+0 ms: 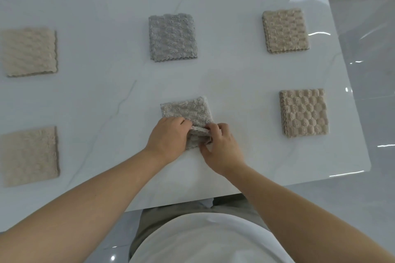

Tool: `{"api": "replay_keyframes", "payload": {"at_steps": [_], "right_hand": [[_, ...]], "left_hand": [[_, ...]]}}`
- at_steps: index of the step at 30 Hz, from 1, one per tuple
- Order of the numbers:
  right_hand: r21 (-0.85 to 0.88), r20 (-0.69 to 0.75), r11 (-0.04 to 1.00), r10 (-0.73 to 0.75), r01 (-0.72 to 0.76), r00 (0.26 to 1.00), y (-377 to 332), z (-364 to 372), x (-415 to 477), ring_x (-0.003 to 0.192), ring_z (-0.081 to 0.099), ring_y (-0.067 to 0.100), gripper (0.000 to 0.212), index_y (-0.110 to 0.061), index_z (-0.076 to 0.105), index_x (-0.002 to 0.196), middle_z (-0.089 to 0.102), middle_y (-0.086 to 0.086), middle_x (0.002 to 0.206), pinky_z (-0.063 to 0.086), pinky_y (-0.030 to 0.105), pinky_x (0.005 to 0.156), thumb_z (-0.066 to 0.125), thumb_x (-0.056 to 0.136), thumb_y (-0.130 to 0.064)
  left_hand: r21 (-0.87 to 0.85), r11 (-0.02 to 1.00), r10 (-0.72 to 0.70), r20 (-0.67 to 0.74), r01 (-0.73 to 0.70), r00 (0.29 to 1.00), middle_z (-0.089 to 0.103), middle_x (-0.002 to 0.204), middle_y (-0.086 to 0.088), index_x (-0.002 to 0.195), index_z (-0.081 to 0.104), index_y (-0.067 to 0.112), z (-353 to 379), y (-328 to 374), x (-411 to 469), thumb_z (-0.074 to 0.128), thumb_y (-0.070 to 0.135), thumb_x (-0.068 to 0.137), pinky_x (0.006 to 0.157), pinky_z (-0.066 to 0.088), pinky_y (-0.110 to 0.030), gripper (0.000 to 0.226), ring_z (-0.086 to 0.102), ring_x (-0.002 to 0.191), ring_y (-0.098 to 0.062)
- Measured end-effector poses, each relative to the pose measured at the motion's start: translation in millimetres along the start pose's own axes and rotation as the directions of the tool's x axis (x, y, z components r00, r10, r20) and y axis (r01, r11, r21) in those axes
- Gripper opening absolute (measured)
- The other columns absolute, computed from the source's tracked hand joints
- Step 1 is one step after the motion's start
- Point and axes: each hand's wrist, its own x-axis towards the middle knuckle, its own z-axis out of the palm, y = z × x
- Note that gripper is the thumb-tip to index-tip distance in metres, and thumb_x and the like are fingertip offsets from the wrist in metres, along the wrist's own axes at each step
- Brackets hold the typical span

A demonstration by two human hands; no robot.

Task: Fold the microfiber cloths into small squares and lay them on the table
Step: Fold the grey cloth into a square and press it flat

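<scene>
Two sets of fingers round grey cloth

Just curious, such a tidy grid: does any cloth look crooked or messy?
Only the grey cloth under both hands: it sits tilted, its near edge bunched between the left hand and right hand.

Grey cloths, beige cloths, all bobble-textured; white veined table.

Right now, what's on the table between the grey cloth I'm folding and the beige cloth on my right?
Nothing: in the head view, only bare white table separates the grey cloth from the near-right beige cloth.
</scene>
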Motion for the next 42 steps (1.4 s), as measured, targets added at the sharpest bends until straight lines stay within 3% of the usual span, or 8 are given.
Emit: {"api": "replay_keyframes", "payload": {"at_steps": [9,14,18,24,31,36,40,42], "right_hand": [[0.059,-0.030,0.977,0.205,-0.203,0.978,-18,-3,12,0.082,0.060,0.034,0.045,-0.018,0.037,0.136,0.047,0.006,0.123,0.041,0.037,0.060,0.055,0.095,-0.017],[0.001,0.014,0.999,0.043,-0.043,0.999,-2,-4,6,0.063,0.045,0.031,0.049,-0.013,0.041,0.133,0.042,0.010,0.133,0.037,0.037,0.052,0.050,0.088,0.003],[-0.100,0.043,0.991,-0.081,0.085,0.996,9,1,2,0.055,0.053,0.035,0.039,-0.011,0.043,0.112,0.043,0.016,0.137,0.035,0.034,0.039,0.057,0.082,0.008],[0.117,0.001,0.989,0.095,-0.094,0.996,6,-2,1,0.065,0.052,0.036,0.037,-0.014,0.045,0.110,0.037,0.008,0.133,0.052,0.045,0.058,0.050,0.081,0.008],[0.392,0.049,0.882,0.263,-0.261,0.964,10,-7,4,0.090,0.047,0.018,0.035,-0.014,0.053,0.107,0.043,-0.001,0.113,0.040,0.026,0.079,0.053,0.080,0.009],[0.256,0.055,0.963,0.067,-0.079,0.996,24,-12,-1,0.090,0.060,0.027,0.035,-0.010,0.061,0.120,0.047,0.005,0.126,0.052,0.037,0.081,0.060,0.086,-0.001],[0.020,0.022,0.998,-0.064,0.064,0.998,35,-7,-12,0.080,0.065,0.035,0.035,-0.018,0.059,0.127,0.051,0.006,0.125,0.056,0.044,0.057,0.060,0.092,-0.021],[-0.058,-0.003,0.993,-0.106,0.105,0.994,37,-10,-15,0.081,0.066,0.031,0.037,-0.023,0.060,0.127,0.054,0.004,0.122,0.054,0.039,0.053,0.058,0.092,-0.034]], "left_hand": [[0.159,0.973,0.193,-0.187,-0.165,0.963,0.067,0.100,-0.005,0.096,0.070,0.011,-8,9,-3,0.056,0.011,0.089,0.069,0.049,-0.041,0.016,0.062,0.093,-0.030],[0.251,0.934,0.287,-0.108,-0.253,0.952,0.072,0.108,-0.009,0.092,0.072,0.008,2,-2,-13,0.045,0.001,0.085,0.064,0.049,-0.035,0.029,0.067,0.095,-0.031],[0.241,0.932,0.270,0.036,-0.271,0.962,0.071,0.113,-0.009,0.091,0.074,0.009,6,0,-21,0.063,0.010,0.074,0.064,0.045,-0.034,0.021,0.065,0.088,-0.029],[0.173,0.950,0.277,-0.082,-0.260,0.957,0.065,0.096,-0.007,0.096,0.068,0.010,5,12,-24,0.046,0.005,0.087,0.061,0.047,-0.037,0.025,0.059,0.077,-0.027],[0.155,0.956,0.262,-0.076,-0.248,0.962,0.063,0.096,-0.009,0.096,0.067,0.009,21,26,-32,0.065,-0.002,0.083,0.062,0.050,-0.038,0.018,0.059,0.078,-0.027],[0.154,0.969,0.194,0.017,-0.195,0.981,0.062,0.096,-0.007,0.093,0.067,0.011,23,23,-33,0.069,0.000,0.076,0.064,0.050,-0.038,0.020,0.057,0.079,-0.027],[0.091,0.982,0.161,0.059,-0.166,0.985,0.062,0.094,0.000,0.092,0.067,0.016,11,25,-30,0.059,0.048,0.093,0.070,0.045,-0.037,0.033,0.058,0.082,-0.023],[0.046,0.998,0.041,-0.038,-0.040,0.998,0.062,0.096,0.000,0.097,0.068,0.016,1,27,-20,0.050,0.051,0.098,0.072,0.044,-0.039,0.039,0.058,0.085,-0.024]]}}
